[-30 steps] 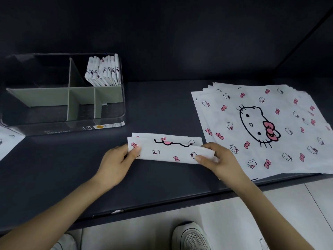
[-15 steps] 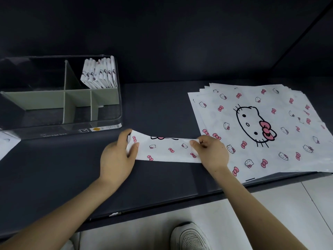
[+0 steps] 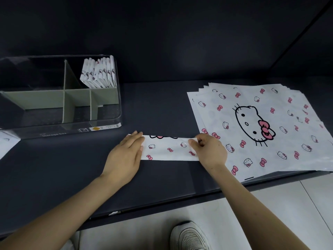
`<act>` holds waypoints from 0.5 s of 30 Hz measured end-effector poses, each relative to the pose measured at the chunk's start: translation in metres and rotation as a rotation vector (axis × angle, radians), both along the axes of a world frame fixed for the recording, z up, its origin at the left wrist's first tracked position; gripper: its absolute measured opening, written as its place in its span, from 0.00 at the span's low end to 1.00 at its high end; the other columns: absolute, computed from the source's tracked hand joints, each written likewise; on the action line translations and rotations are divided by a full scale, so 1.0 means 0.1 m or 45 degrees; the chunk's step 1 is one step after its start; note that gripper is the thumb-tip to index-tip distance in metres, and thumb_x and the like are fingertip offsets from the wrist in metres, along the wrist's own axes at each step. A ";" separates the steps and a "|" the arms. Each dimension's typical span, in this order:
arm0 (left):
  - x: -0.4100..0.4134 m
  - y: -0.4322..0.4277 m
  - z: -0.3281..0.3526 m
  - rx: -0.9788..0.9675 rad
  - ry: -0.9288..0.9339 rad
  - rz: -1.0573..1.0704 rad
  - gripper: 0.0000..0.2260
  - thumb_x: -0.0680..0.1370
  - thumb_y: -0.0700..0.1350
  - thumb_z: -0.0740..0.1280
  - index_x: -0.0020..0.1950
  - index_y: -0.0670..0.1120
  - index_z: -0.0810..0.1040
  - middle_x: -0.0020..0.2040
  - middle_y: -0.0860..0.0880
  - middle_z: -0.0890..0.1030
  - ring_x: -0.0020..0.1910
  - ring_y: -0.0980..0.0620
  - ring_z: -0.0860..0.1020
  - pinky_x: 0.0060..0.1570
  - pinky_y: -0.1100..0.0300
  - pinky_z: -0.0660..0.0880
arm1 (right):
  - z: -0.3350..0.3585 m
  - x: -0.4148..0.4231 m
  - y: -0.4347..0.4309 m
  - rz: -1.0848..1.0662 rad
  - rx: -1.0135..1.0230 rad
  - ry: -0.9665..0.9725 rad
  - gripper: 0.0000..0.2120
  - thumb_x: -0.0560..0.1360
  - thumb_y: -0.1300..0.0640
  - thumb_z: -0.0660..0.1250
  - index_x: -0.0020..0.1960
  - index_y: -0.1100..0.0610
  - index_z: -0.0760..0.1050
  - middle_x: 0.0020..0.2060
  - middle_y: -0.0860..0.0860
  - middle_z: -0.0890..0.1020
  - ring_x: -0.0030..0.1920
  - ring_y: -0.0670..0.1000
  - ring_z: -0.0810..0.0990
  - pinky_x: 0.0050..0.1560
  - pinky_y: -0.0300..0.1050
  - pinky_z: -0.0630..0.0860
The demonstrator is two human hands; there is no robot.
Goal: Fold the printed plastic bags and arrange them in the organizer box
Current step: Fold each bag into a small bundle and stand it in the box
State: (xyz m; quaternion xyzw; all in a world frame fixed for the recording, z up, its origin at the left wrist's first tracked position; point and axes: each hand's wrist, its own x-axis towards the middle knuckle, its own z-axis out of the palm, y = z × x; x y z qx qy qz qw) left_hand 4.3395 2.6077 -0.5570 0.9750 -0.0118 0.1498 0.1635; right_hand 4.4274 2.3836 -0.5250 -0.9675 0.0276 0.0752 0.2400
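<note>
A white plastic bag printed with cat faces and pink bows, folded into a long strip (image 3: 167,149), lies flat on the dark table. My left hand (image 3: 124,156) presses its left end down with straight fingers. My right hand (image 3: 210,150) pinches the strip's right end between thumb and fingers. A stack of unfolded printed bags (image 3: 261,123) lies spread out to the right. The clear organizer box (image 3: 100,126) with grey dividers stands at the back left. Several folded bags (image 3: 100,73) stand upright in its far right compartment.
Another printed sheet (image 3: 7,143) pokes in at the left edge. The table's front edge runs just below my forearms, with a tiled floor and a white shoe (image 3: 191,237) beneath. A dark wall rises behind the table.
The upper flap of the bag has been folded down, making a narrower flat strip. My left hand went from pinching the end to pressing it flat. My right hand shifted slightly left.
</note>
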 end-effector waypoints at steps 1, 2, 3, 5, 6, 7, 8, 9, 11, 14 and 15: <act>-0.02 -0.01 0.01 -0.006 0.067 -0.002 0.20 0.79 0.46 0.54 0.63 0.38 0.77 0.64 0.43 0.77 0.64 0.44 0.75 0.68 0.59 0.62 | 0.00 0.00 0.00 0.007 -0.003 -0.009 0.12 0.77 0.48 0.62 0.37 0.49 0.70 0.27 0.46 0.71 0.35 0.52 0.72 0.30 0.39 0.61; -0.03 -0.02 0.02 0.009 0.119 -0.016 0.22 0.80 0.49 0.53 0.67 0.38 0.75 0.67 0.43 0.75 0.67 0.45 0.73 0.71 0.60 0.57 | 0.01 0.00 0.00 0.011 -0.010 -0.015 0.11 0.77 0.48 0.62 0.38 0.49 0.71 0.27 0.46 0.71 0.35 0.52 0.72 0.30 0.39 0.61; -0.03 -0.02 0.01 0.033 0.162 -0.043 0.24 0.80 0.51 0.52 0.69 0.38 0.72 0.69 0.42 0.73 0.69 0.45 0.70 0.73 0.60 0.54 | 0.01 -0.01 0.00 0.019 -0.015 -0.015 0.10 0.77 0.47 0.62 0.38 0.49 0.72 0.27 0.46 0.72 0.36 0.52 0.73 0.30 0.39 0.61; -0.03 -0.01 -0.01 0.111 0.225 -0.071 0.26 0.81 0.54 0.52 0.72 0.39 0.68 0.72 0.43 0.69 0.71 0.46 0.67 0.73 0.60 0.50 | 0.02 -0.01 0.00 0.027 -0.025 0.009 0.10 0.77 0.47 0.62 0.40 0.50 0.73 0.30 0.47 0.75 0.37 0.53 0.75 0.32 0.40 0.63; -0.03 -0.02 -0.01 0.151 0.245 -0.074 0.27 0.80 0.55 0.51 0.73 0.40 0.67 0.73 0.43 0.68 0.72 0.47 0.66 0.73 0.59 0.49 | 0.05 -0.03 0.02 0.012 -0.051 0.007 0.09 0.77 0.48 0.63 0.42 0.50 0.74 0.32 0.48 0.77 0.37 0.54 0.76 0.33 0.41 0.64; -0.03 -0.02 -0.02 0.184 0.253 -0.070 0.28 0.80 0.56 0.51 0.74 0.41 0.66 0.74 0.44 0.67 0.73 0.48 0.64 0.73 0.57 0.49 | 0.06 -0.05 0.04 0.007 -0.153 -0.089 0.07 0.76 0.49 0.65 0.44 0.52 0.75 0.34 0.50 0.79 0.37 0.55 0.77 0.34 0.41 0.64; -0.04 -0.02 -0.02 0.208 0.265 -0.065 0.28 0.80 0.58 0.50 0.74 0.42 0.65 0.74 0.45 0.65 0.74 0.49 0.63 0.73 0.54 0.49 | 0.07 -0.08 0.06 0.049 -0.366 -0.298 0.07 0.74 0.51 0.69 0.46 0.54 0.76 0.34 0.52 0.80 0.36 0.57 0.77 0.35 0.42 0.64; -0.04 -0.02 -0.03 0.228 0.275 -0.061 0.29 0.80 0.59 0.50 0.75 0.43 0.64 0.75 0.46 0.64 0.74 0.49 0.61 0.73 0.52 0.50 | 0.07 -0.13 0.12 0.116 -0.585 -0.460 0.10 0.70 0.53 0.73 0.49 0.55 0.78 0.35 0.54 0.79 0.35 0.58 0.77 0.37 0.45 0.65; -0.04 -0.02 -0.04 0.250 0.276 -0.047 0.29 0.80 0.59 0.50 0.75 0.44 0.64 0.75 0.46 0.64 0.75 0.50 0.61 0.72 0.48 0.49 | 0.08 -0.25 0.32 0.316 -0.712 -0.618 0.18 0.68 0.54 0.73 0.57 0.54 0.78 0.43 0.57 0.80 0.43 0.60 0.78 0.48 0.54 0.68; -0.05 -0.02 -0.06 0.235 0.260 -0.041 0.28 0.79 0.59 0.51 0.75 0.44 0.65 0.75 0.47 0.64 0.74 0.51 0.61 0.73 0.46 0.46 | -0.08 -0.41 0.64 0.732 -0.529 -0.490 0.21 0.77 0.49 0.55 0.66 0.53 0.74 0.62 0.59 0.77 0.63 0.62 0.75 0.67 0.63 0.57; -0.05 -0.02 -0.06 0.232 0.256 -0.039 0.28 0.79 0.59 0.51 0.75 0.45 0.64 0.75 0.47 0.64 0.74 0.51 0.61 0.73 0.45 0.45 | -0.12 -0.44 0.68 0.790 -0.495 -0.377 0.23 0.78 0.48 0.51 0.68 0.53 0.73 0.65 0.59 0.75 0.67 0.60 0.73 0.68 0.64 0.54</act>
